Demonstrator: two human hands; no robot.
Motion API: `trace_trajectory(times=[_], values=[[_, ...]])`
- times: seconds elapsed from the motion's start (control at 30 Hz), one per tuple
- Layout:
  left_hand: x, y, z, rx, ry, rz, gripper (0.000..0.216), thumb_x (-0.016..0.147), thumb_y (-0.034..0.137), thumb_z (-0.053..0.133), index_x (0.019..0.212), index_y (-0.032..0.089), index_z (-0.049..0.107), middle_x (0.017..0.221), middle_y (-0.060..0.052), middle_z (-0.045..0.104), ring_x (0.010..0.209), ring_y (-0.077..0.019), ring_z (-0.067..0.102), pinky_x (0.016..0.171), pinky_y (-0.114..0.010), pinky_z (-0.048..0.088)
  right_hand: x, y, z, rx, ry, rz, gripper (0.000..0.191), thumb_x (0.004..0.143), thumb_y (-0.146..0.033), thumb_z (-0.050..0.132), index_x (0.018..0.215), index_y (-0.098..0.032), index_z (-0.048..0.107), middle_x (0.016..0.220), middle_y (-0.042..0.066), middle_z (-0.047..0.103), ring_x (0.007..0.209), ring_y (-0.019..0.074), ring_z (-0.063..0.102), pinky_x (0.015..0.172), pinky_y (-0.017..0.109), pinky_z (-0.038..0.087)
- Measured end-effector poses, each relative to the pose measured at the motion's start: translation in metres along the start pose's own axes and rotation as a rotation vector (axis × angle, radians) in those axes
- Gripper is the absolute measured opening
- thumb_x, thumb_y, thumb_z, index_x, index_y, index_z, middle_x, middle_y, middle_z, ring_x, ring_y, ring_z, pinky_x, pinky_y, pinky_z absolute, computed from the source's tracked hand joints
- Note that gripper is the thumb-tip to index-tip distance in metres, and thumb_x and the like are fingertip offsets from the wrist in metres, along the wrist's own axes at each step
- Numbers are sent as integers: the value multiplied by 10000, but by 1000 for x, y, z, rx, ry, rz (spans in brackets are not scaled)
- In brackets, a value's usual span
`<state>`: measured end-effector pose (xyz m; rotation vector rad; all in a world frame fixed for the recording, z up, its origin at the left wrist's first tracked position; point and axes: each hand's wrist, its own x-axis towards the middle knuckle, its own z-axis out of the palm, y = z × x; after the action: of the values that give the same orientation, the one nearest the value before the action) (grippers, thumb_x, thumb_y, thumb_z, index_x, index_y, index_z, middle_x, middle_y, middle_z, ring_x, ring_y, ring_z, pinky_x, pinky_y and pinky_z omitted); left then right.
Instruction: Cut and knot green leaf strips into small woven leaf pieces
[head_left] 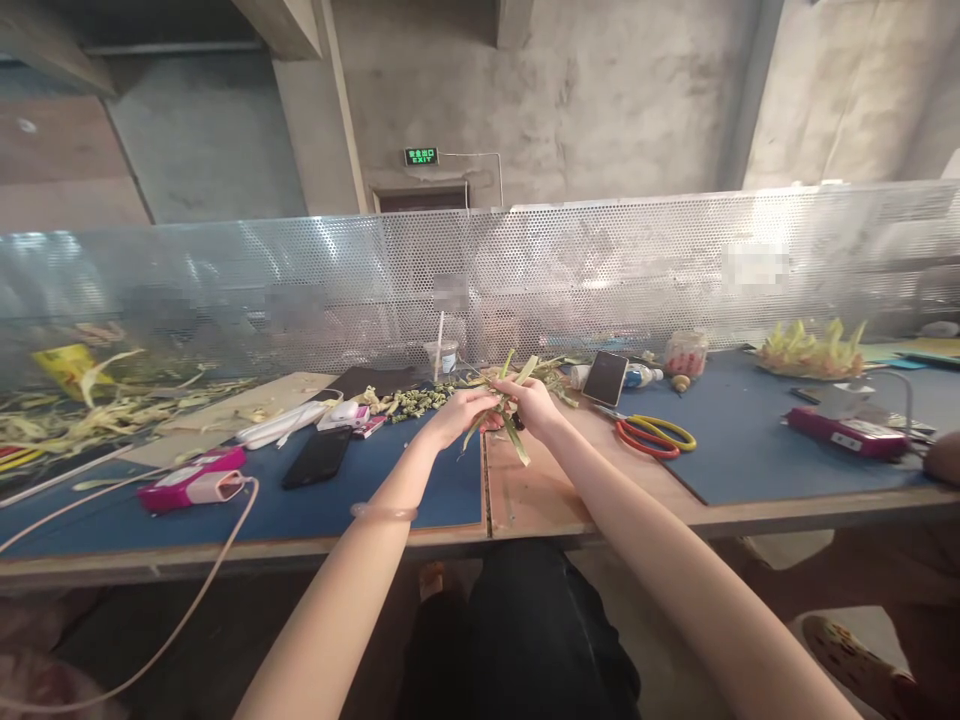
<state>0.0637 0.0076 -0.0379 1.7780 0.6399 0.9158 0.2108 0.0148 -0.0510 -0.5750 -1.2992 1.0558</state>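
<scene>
Leaf strips [504,420]: I see them above the table [517,500] edge, between both hands.
Left hand [466,412]: fingers closed, pinching strips.
Right hand [531,402]: fingers curled shut round them.
Handling: I judge light, floppy, tearable; grip near crossing.
</scene>
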Motion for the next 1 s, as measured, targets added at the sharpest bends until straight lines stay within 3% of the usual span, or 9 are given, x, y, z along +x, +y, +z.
trace_trajectory(times=[0.33, 0.53, 1.0], values=[[3, -4, -3, 146, 36, 43, 187, 744, 304, 569, 709, 138, 649, 632, -50, 668, 547, -138, 563, 471, -231, 379, -3, -4, 2, -49, 22, -41, 280, 582, -404, 702, 556, -169, 551, 534, -26, 504, 478, 102, 454, 486, 253, 361], [5, -5, -3, 103, 24, 11, 352, 818, 396, 443, 783, 114, 652, 648, -88, 671, 541, -156, 579, 449, -241, 374, -5, -6, 4, -81, 16, -59, 277, 578, -399, 709, 540, -168, 561, 562, -17, 511, 492, 103, 452, 477, 251, 365], [4, -5, -4, 13, -7, -29, 245, 763, 337, 566, 816, 127, 682, 696, -96, 673, 650, -190, 607, 486, -253, 380, -3, -1, 2, -61, 84, -43, 268, 588, -393, 699, 561, -180, 538, 564, -23, 522, 457, 99, 447, 439, 250, 343]])
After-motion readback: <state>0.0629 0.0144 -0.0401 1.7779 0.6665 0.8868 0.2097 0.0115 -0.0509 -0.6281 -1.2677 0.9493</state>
